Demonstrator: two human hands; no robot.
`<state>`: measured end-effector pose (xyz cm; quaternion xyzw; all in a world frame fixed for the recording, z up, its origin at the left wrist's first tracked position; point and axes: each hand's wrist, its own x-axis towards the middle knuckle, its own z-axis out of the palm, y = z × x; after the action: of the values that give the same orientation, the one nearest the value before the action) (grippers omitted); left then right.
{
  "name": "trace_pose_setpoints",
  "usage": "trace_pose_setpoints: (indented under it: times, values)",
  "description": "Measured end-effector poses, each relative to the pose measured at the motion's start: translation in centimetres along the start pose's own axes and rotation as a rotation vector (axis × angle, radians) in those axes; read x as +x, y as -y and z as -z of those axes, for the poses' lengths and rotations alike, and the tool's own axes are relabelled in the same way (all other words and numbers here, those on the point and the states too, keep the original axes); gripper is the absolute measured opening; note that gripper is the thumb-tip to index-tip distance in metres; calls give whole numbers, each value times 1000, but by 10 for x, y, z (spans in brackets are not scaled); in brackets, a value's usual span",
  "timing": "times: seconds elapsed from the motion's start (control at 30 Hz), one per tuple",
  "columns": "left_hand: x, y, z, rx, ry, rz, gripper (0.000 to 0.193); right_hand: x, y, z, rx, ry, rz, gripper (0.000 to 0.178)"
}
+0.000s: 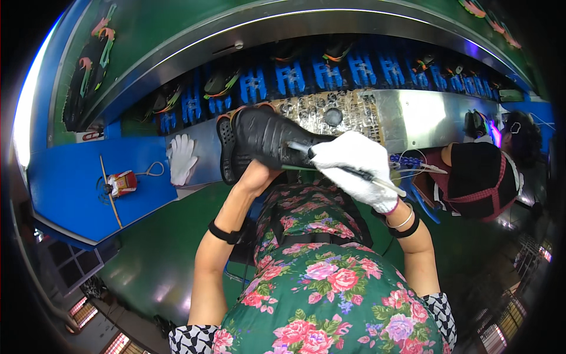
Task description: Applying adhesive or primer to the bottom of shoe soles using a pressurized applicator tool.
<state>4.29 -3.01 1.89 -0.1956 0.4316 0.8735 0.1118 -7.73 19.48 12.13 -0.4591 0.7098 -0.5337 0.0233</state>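
Observation:
A black, wrinkled shoe-like piece (268, 137) lies tilted over the near edge of the bench, in front of my body. My bare left hand (259, 177) holds it from below, with the fingers mostly hidden beneath it. Along its left side stands a black perforated part (226, 144); I cannot tell if the two are joined. My right hand (354, 165), in a white glove, is closed around a slim pen-like tool (299, 147). The tool's pale tip rests on or just above the black surface, and its light rear end sticks out past my wrist.
An empty white glove (181, 158) lies left, beside a blue side table (65, 177) with a small red-and-white container (122, 184) and a thin stick. Behind the bench, blue holders (290, 78) pass in a row, some carrying shoes. A co-worker (474, 177) sits at right.

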Motion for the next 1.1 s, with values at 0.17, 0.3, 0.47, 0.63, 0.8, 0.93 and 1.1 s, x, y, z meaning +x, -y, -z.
trace_pose_setpoints:
  times: [0.17, 0.3, 0.47, 0.63, 0.8, 0.93, 1.1]
  values:
    - [-11, 5, -2, -533, 108, -55, 58, -6, 14, -7, 4, -67, -7, 21]
    - [-24, -27, -40, -793, 260, -12, 86, -6, 20, -9, -26, -199, 15, 21]
    - [-6, 19, -19, -823, 246, -62, 90, 2, 26, -6, -97, -217, 64, 28]
    - [-2, 8, -65, -860, 299, 1, 99, 15, 32, -5, -152, -222, 104, 29]
    - [-1, 24, -63, -1074, 401, 44, 88, 22, 43, -8, -232, -129, 101, 32]
    - [-2, 15, -68, -1436, 349, 254, 93, 4, 36, -43, -300, -248, -24, 32]
    - [3, 14, -65, -922, 309, -28, 97, 10, 31, -25, -136, -210, 87, 34]
